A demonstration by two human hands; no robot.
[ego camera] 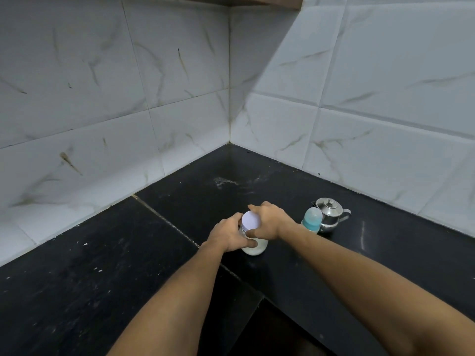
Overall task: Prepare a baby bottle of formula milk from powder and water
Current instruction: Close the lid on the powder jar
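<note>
A clear jar of white powder (257,249) with a white lid (251,220) stands on the black counter (115,278). My left hand (228,233) grips the jar's body from the left. My right hand (271,222) curls over the lid's right rim, thumb at the front. To the right stands a baby bottle (311,221) with a teal collar and clear cap. Just behind the bottle sits a small steel kettle (330,214) with its lid on.
White marble-pattern tiled walls (180,98) meet in a corner behind the counter. Some white powder specks (223,181) lie on the counter near the corner. A dark gap (270,330) drops below the counter's inner edge at the bottom.
</note>
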